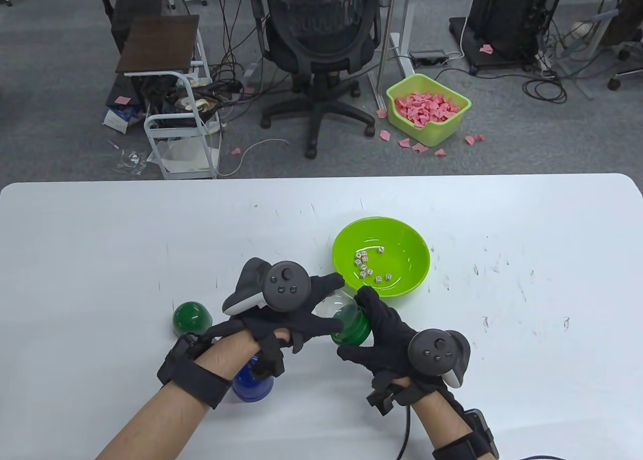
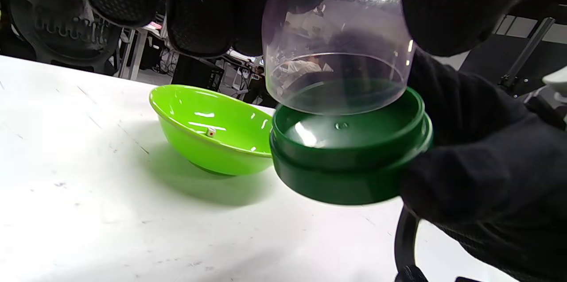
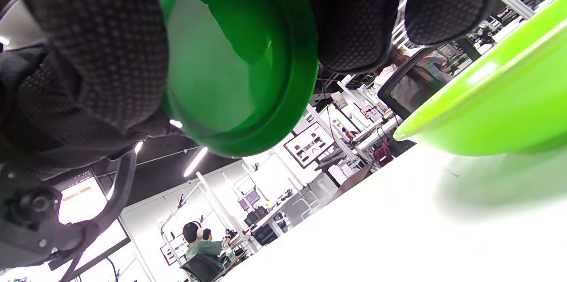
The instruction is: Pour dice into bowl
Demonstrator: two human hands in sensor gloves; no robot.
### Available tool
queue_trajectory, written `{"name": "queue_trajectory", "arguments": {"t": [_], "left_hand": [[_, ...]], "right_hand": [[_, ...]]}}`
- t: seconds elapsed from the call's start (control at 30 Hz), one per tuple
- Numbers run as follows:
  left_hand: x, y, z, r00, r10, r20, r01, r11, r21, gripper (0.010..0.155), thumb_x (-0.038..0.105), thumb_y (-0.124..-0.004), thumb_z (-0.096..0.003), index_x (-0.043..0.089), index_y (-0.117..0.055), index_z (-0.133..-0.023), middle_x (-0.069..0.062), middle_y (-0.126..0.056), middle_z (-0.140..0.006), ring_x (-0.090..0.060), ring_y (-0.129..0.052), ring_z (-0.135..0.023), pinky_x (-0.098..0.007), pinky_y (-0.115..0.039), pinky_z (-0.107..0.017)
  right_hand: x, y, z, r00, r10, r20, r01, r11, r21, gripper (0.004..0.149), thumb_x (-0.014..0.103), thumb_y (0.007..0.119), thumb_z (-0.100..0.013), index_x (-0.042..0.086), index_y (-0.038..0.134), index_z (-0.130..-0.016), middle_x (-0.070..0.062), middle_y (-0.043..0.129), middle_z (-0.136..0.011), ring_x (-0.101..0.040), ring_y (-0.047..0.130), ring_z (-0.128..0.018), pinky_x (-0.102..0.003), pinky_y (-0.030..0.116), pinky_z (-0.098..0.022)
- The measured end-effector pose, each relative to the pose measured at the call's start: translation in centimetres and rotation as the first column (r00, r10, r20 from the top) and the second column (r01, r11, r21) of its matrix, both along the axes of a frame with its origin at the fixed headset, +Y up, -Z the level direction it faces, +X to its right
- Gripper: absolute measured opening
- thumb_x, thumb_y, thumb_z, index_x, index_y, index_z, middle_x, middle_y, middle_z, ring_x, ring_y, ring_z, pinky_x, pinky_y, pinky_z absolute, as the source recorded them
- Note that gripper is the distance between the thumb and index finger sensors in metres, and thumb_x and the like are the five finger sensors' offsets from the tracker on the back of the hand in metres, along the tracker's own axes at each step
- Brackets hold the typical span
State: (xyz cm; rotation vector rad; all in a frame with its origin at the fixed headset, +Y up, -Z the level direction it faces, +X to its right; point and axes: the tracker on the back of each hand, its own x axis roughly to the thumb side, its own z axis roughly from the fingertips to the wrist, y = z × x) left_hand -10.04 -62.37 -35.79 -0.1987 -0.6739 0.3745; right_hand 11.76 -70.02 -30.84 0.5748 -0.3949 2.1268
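Note:
A lime green bowl [image 1: 412,274] stands on the white table with several small white dice [image 1: 369,269] in it. Just in front of it, my right hand [image 1: 374,329] grips a dark green round base [image 1: 351,329], whose inside shows no dice in the left wrist view [image 2: 350,158]. My left hand [image 1: 311,299] holds a clear plastic dome [image 1: 331,306] by its top, its rim at the base's opening [image 2: 336,52]. The bowl [image 2: 212,144] lies behind them with one die [image 2: 211,132] showing. From below, the right wrist view shows the base [image 3: 234,65] between my fingers [image 3: 88,43], close to the bowl [image 3: 496,109].
A green dome-shaped piece [image 1: 191,318] sits on the table left of my left wrist. A blue cup-like piece [image 1: 253,382] stands under my left forearm. Beyond the table's far edge are an office chair [image 1: 321,37] and a green bin of pink scraps [image 1: 427,108].

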Motion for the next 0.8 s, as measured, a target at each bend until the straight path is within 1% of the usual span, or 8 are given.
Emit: {"name": "queue_trajectory", "arguments": {"t": [0.17,0.33,0.47,0.53,0.6,0.7,0.8], "left_hand": [[0.5,-0.6,-0.1,1.0,-0.001,0.004,0.001,1.0,-0.006,0.084,0.064,-0.082,-0.0414,0.025,-0.052,-0.109,-0.009,-0.077,-0.106,-0.036,-0.081,-0.094,-0.059,-0.069,-0.072],[0.6,-0.7,-0.1,1.0,0.003,0.026,-0.002,0.999,-0.041,0.083,0.065,-0.082,-0.0418,0.025,-0.053,-0.109,-0.01,-0.078,-0.106,-0.037,-0.081,-0.094,-0.06,-0.068,-0.073],[0.8,-0.7,0.1,1.0,-0.01,0.027,0.011,0.999,-0.036,0.083,0.064,-0.081,-0.0424,0.024,-0.053,-0.11,-0.01,-0.077,-0.106,-0.037,-0.081,-0.095,-0.059,-0.068,-0.073],[0.8,-0.8,0.1,1.0,-0.006,0.023,0.007,0.999,-0.05,0.083,0.064,-0.081,-0.0429,0.024,-0.052,-0.11,-0.011,-0.076,-0.107,-0.038,-0.08,-0.095,-0.059,-0.068,-0.073],[0.8,-0.7,0.1,1.0,-0.006,0.025,0.008,0.998,-0.057,0.084,0.065,-0.08,-0.0431,0.024,-0.051,-0.11,-0.011,-0.075,-0.107,-0.038,-0.079,-0.095,-0.06,-0.067,-0.073],[0.6,-0.3,0.2,0.999,-0.007,0.034,0.009,0.997,-0.077,0.087,0.066,-0.078,-0.0434,0.025,-0.044,-0.112,-0.012,-0.07,-0.111,-0.039,-0.076,-0.097,-0.061,-0.065,-0.074],[-0.4,0.5,0.1,1.0,0.017,0.016,-0.016,0.998,-0.061,0.089,0.068,-0.076,-0.0433,0.025,-0.041,-0.113,-0.013,-0.067,-0.112,-0.04,-0.074,-0.099,-0.061,-0.064,-0.074]], "right_hand": [[0.3,0.0,0.0,1.0,-0.011,0.008,0.011,1.0,0.013,0.103,0.044,0.1,-0.033,0.0,0.044,-0.107,-0.027,0.07,-0.105,-0.047,0.085,-0.075,-0.07,0.069,-0.058],[0.2,0.1,0.0,1.0,-0.023,0.006,0.023,0.999,0.029,0.101,0.044,0.1,-0.034,0.0,0.045,-0.107,-0.028,0.07,-0.105,-0.047,0.085,-0.074,-0.07,0.069,-0.058],[0.2,0.1,0.1,1.0,-0.014,0.007,0.014,0.999,0.038,0.101,0.044,0.1,-0.033,0.0,0.047,-0.106,-0.028,0.071,-0.105,-0.046,0.086,-0.073,-0.07,0.07,-0.058],[0.2,0.1,0.1,1.0,-0.019,0.008,0.018,0.999,0.035,0.1,0.044,0.1,-0.034,0.0,0.047,-0.106,-0.028,0.07,-0.105,-0.046,0.086,-0.073,-0.07,0.07,-0.058],[0.2,0.2,0.2,1.0,-0.022,0.008,0.022,0.999,0.036,0.1,0.044,0.1,-0.034,0.0,0.047,-0.106,-0.028,0.071,-0.104,-0.046,0.086,-0.073,-0.07,0.07,-0.058],[0.3,0.2,0.1,0.999,-0.038,0.009,0.037,0.999,0.038,0.101,0.045,0.1,-0.034,0.0,0.047,-0.106,-0.027,0.07,-0.105,-0.046,0.086,-0.073,-0.07,0.07,-0.058],[0.5,0.3,0.1,0.999,-0.039,0.013,0.038,0.999,0.039,0.101,0.045,0.1,-0.034,0.0,0.047,-0.106,-0.027,0.07,-0.105,-0.046,0.086,-0.073,-0.07,0.07,-0.058]]}}
